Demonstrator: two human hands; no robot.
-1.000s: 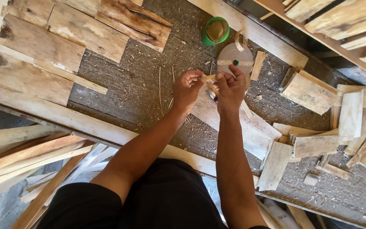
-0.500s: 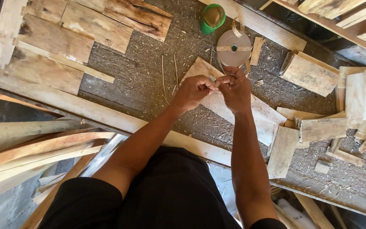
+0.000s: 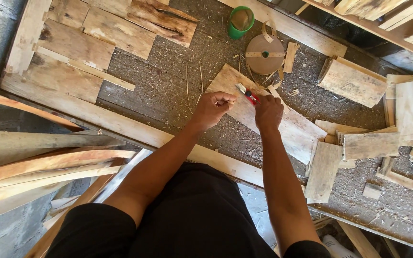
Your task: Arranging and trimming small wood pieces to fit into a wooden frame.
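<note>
The left hand (image 3: 214,106) is curled into a tight fist, and the fingers seem to pinch something very thin; what it is, is too small to tell. The right hand (image 3: 267,111) is closed around a small red-handled cutter (image 3: 247,94), whose tip pokes out toward 10 o'clock, just beside the left hand. Both hands hover over a flat wooden board (image 3: 290,131) lying on the rough, dusty bench (image 3: 168,91).

At 12 o'clock from the hands sits a brown roll of tape or strip (image 3: 264,54), and past it a green cup (image 3: 240,21). More wood pieces (image 3: 352,81) lie at 2 and 3 o'clock.

It looks like a cutting step: one hand holds, one hand cuts. The cutter must meet the thin piece neatly, with fingers kept away from the blade.
</note>
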